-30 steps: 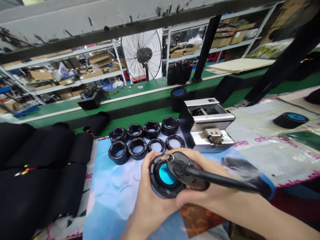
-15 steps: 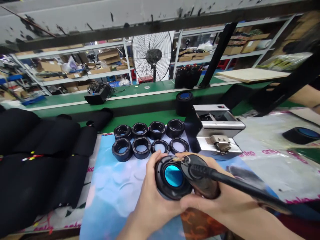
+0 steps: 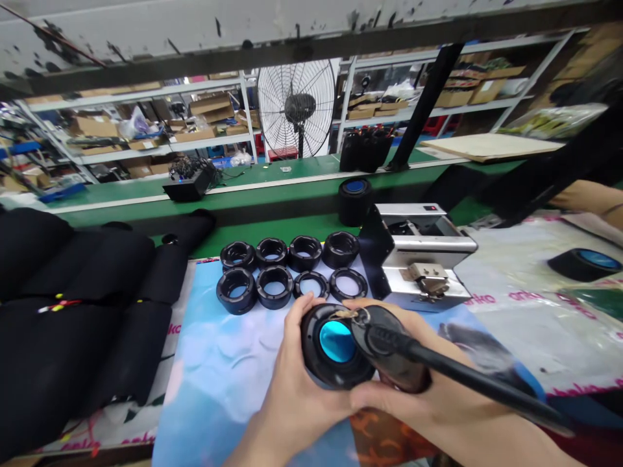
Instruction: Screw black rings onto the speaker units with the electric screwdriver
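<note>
My left hand (image 3: pixel 292 395) is wrapped round a round black speaker unit (image 3: pixel 331 347) with a bright blue centre, held above the blue mat (image 3: pixel 219 370). My right hand (image 3: pixel 418 395) grips a black power screwdriver (image 3: pixel 394 353) by its body, and its tip sits at the speaker's top rim. A thick black cable (image 3: pixel 487 386) trails from the tool to the right. Behind my hands lie several black ring-shaped parts (image 3: pixel 287 269) in two rows.
A metal screw feeder box (image 3: pixel 418 253) stands right of the rings. Black fabric-covered cylinders (image 3: pixel 82 318) are piled at the left. A green conveyor (image 3: pixel 272 207) carries a black speaker (image 3: pixel 354 198). Another person's arm (image 3: pixel 591 198) and a blue-topped speaker (image 3: pixel 584 263) are at the far right.
The view has shifted a little, so the bench sits further right and lower. Both hands keep their hold, with the screwdriver tip staying at the speaker's rim.
</note>
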The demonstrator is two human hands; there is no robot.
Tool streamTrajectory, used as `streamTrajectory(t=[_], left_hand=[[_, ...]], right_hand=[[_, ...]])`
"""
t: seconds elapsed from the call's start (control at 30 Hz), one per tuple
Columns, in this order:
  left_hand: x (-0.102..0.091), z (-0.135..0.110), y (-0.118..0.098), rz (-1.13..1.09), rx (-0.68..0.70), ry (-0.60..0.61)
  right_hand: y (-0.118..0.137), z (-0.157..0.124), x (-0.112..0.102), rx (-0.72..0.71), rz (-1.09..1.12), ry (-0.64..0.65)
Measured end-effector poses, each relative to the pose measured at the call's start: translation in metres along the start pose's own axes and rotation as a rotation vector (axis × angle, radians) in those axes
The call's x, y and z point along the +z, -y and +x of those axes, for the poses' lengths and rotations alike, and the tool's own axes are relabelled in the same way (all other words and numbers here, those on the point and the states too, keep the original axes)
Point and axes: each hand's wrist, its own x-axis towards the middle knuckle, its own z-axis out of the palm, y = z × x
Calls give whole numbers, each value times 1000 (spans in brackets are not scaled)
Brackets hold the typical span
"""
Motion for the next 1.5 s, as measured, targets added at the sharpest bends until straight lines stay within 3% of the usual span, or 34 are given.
streamTrajectory(t=[0.13,0.23,0.33,0.53,0.77,0.93,1.03,1.13,1.2,1.27,1.33,1.4,1.5], left_hand=[[0,0,-5,10,-41,30],[0,0,-8,48,-38,19],[1,-1,-5,70,6,19],[4,-2,3,75,133,-26],[-1,-3,6,105,162,27],[-3,0,14,268,252,-34],[2,4,14,258,266,-123],[8,6,6,280,223,-175],[12,5,-1,320,205,-211],[15,6,-9,340,192,-256],[20,9,-14,345,168,-272],[29,16,-16,349,148,-244],[52,29,-15,347,137,-143]], right_hand=[[22,10,-11,163,-134,164],[29,14,-18,163,-154,218],[25,9,-13,161,-210,184],[15,-15,17,65,-280,-20],[20,-14,19,188,-211,-29],[29,-5,13,411,28,39],[26,-6,8,264,227,72],[16,-4,-7,259,476,74],[9,2,-27,202,678,-90],[5,12,-54,-38,801,-403],[4,23,-81,-292,778,-693],[1,34,-102,-431,719,-757],[-7,54,-115,-481,668,-682]])
